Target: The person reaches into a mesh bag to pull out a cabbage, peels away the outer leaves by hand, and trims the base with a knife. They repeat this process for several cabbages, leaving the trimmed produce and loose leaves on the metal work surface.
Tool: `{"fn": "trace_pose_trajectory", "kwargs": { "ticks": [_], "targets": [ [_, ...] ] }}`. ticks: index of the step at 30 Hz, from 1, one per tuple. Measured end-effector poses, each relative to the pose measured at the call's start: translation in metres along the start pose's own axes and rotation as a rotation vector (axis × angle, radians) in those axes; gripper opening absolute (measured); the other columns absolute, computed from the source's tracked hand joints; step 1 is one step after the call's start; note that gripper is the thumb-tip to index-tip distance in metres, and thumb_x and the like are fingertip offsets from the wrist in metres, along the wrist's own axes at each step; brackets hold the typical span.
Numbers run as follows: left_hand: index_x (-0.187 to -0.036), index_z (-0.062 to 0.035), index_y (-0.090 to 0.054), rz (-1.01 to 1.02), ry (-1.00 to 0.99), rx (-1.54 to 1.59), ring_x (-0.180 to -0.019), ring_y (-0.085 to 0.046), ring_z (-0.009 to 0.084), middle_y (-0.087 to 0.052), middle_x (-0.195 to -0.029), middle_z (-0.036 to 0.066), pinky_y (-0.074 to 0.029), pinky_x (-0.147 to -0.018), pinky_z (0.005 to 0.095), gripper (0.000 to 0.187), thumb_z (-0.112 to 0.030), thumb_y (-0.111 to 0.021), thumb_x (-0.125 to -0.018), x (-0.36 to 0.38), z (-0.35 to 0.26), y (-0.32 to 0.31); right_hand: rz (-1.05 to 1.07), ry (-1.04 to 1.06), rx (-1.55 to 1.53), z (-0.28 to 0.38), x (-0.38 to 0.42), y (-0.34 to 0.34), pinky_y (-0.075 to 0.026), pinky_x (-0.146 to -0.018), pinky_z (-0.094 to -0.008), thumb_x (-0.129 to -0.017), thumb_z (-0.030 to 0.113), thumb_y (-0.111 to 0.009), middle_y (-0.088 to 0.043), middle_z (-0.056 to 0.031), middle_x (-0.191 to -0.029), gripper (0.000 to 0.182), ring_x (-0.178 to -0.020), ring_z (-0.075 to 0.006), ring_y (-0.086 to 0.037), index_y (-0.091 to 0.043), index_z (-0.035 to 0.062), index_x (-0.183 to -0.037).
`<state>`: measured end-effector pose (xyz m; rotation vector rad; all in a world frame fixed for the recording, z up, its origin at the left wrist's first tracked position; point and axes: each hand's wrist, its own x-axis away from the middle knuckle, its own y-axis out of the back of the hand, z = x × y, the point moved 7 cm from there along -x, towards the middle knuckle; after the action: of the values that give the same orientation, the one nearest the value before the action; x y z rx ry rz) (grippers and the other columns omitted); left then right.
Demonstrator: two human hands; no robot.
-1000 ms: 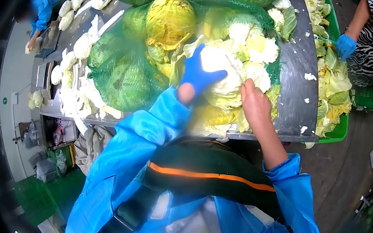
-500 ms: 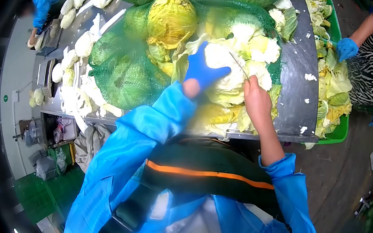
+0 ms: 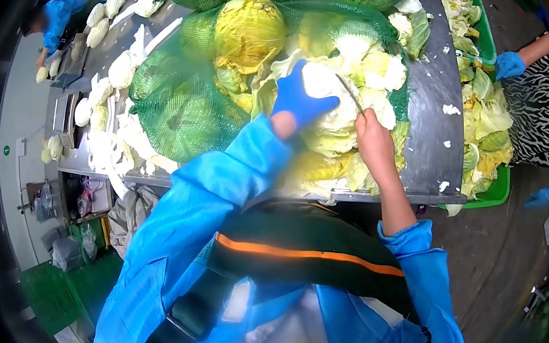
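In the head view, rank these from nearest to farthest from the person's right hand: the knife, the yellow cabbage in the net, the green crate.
1. knife: held in the right hand, blade up-left.
2. yellow cabbage: upper left, in the green net.
3. green crate: beyond the table's right edge.

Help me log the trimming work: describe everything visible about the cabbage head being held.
The cabbage head is pale, whitish-yellow, round, its outer leaves stripped. It rests on loose leaves on the steel table, beside green net sacks of cabbages. The left hand, in a blue glove, grips its left side. The bare right hand holds a thin knife whose blade lies against its upper right.
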<state>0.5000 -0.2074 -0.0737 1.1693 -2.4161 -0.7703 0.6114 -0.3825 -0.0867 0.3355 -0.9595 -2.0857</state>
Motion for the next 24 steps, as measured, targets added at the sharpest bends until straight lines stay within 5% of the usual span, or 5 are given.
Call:
{"fn": "trace_pose_trajectory", "kwargs": {
  "ticks": [8, 13, 16, 20, 24],
  "targets": [
    [-0.142, -0.0008, -0.034, 0.123, 0.035, 0.085, -0.122, -0.050, 0.0367, -0.050, -0.132, 0.025, -0.042, -0.103, 0.0417, 0.112, -0.046, -0.087, -0.054, -0.018, 0.023, 0.000, -0.128, 0.080, 0.411, -0.005, 0.016, 0.007, -0.048, -0.047, -0.0461, -0.094, 0.029, -0.054, -0.062, -0.0161, -0.065, 0.020, -0.055, -0.0353, -0.062, -0.051, 0.0099, -0.092],
    [-0.143, -0.0027, -0.034, 0.072, -0.012, 0.045, -0.124, -0.047, 0.0371, -0.046, -0.135, 0.027, -0.041, -0.104, 0.0425, 0.113, -0.047, -0.086, -0.054, -0.006, 0.013, 0.005, 0.200, -0.115, -0.135, -0.012, 0.002, -0.004, -0.045, -0.072, -0.0530, -0.096, 0.031, -0.045, -0.062, -0.0250, -0.077, 0.029, -0.079, -0.0462, -0.060, -0.053, 0.0042, -0.100],
    [-0.143, -0.0026, -0.033, 0.094, -0.006, 0.102, -0.126, -0.045, 0.0375, -0.043, -0.136, 0.027, -0.040, -0.105, 0.0425, 0.113, -0.047, -0.086, -0.054, -0.008, 0.027, 0.001, 0.248, -0.150, -0.196, -0.014, 0.018, 0.020, -0.045, -0.069, -0.0522, -0.096, 0.031, -0.045, -0.061, -0.0250, -0.078, 0.029, -0.079, -0.0459, -0.059, -0.053, 0.0037, -0.098],
    [-0.142, -0.0010, -0.036, 0.009, -0.072, 0.008, -0.121, -0.052, 0.0298, -0.053, -0.130, 0.020, -0.043, -0.101, 0.0391, 0.104, -0.038, -0.088, -0.060, 0.002, 0.011, 0.004, 0.191, -0.171, -0.135, 0.013, 0.025, 0.050, -0.044, -0.063, -0.0514, -0.095, 0.033, -0.048, -0.061, -0.0242, -0.082, 0.029, -0.071, -0.0461, -0.058, -0.052, 0.0036, -0.098],
    [-0.143, -0.0008, -0.033, -0.018, -0.104, -0.020, -0.120, -0.052, 0.0319, -0.052, -0.130, 0.022, -0.043, -0.101, 0.0401, 0.106, -0.037, -0.088, -0.060, 0.011, 0.001, 0.006, -0.108, 0.108, 0.064, 0.044, -0.007, 0.044, -0.048, -0.057, -0.0477, -0.091, 0.034, -0.057, -0.062, -0.0213, -0.078, 0.029, -0.064, -0.0409, -0.061, -0.052, 0.0074, -0.101]
  ]
}}
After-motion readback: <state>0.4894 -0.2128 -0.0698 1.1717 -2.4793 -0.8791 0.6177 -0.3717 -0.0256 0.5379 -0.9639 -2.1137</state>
